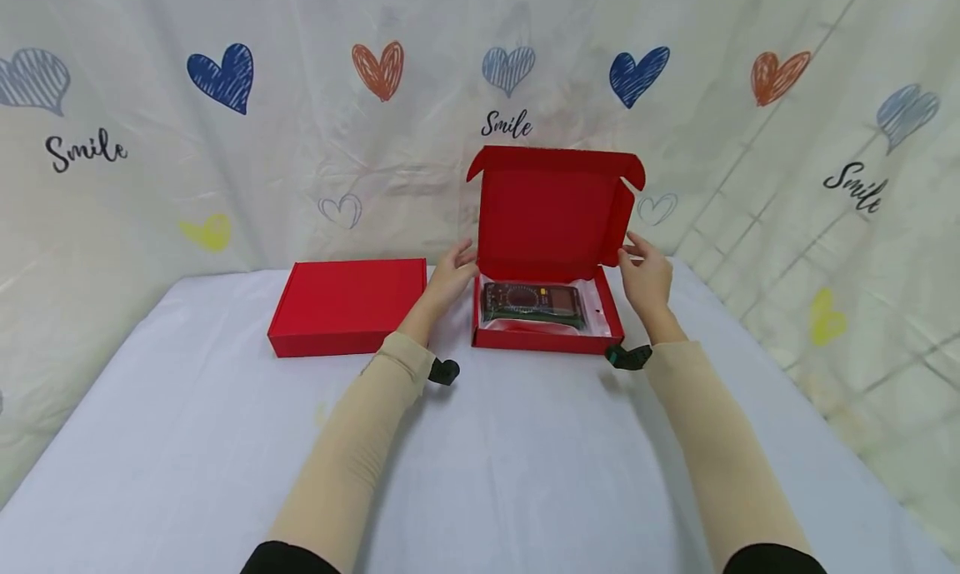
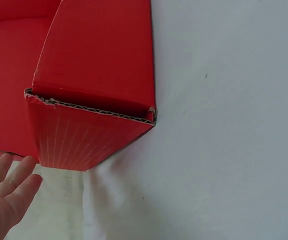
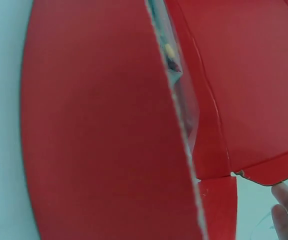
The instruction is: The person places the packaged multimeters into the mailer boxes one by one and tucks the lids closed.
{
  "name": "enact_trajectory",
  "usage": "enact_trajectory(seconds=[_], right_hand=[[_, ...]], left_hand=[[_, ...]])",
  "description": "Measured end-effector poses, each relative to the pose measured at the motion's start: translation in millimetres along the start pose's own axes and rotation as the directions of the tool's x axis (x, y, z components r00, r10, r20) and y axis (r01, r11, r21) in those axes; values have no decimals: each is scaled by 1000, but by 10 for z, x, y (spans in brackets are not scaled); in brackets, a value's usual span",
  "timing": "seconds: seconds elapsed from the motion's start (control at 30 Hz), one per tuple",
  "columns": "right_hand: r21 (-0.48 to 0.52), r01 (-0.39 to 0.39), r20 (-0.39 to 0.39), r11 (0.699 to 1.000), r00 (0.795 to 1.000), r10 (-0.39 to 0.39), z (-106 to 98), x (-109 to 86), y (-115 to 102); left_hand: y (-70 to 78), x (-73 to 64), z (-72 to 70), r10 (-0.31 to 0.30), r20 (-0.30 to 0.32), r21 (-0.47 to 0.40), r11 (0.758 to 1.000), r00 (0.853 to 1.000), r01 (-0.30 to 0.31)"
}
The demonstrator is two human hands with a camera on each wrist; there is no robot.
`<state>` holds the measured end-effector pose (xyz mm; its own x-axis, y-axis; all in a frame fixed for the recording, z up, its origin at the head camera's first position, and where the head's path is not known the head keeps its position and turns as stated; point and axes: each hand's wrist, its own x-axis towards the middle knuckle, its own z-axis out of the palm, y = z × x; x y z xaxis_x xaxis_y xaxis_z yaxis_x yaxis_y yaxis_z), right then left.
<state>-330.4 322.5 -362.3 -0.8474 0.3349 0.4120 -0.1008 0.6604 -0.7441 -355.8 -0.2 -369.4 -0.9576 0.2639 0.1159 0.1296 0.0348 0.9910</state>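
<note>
An open red cardboard box (image 1: 549, 341) stands on the table with its lid (image 1: 555, 216) raised upright at the back. Inside lies a dark multimeter (image 1: 532, 302) with a round dial, on clear plastic wrapping. My left hand (image 1: 452, 276) is beside the lid's left lower edge; in the left wrist view its fingers (image 2: 18, 176) are extended just off the cardboard. On the other side my right hand (image 1: 647, 278) has its fingertips right at the lid's right side flap (image 3: 269, 172), fingers loosely extended.
A second red box (image 1: 348, 306), closed, lies to the left, close to my left forearm. Both stand on a white-covered table (image 1: 495, 457). Behind the table hangs a pale curtain (image 1: 420, 166) printed with hearts and "Smile". A dark wrist camera (image 1: 628, 357) sits at my right wrist.
</note>
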Motion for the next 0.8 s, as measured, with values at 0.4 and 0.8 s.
enact_trajectory(seconds=[0.4, 0.8], right_hand=[[22, 12, 2, 1000, 1000, -12, 27, -99, 41], [133, 9, 47, 991, 999, -15, 51, -182, 27]], left_hand=[[-37, -76, 5, -2, 24, 51, 999, 1000, 0], [26, -107, -13, 24, 70, 152, 988, 997, -34]])
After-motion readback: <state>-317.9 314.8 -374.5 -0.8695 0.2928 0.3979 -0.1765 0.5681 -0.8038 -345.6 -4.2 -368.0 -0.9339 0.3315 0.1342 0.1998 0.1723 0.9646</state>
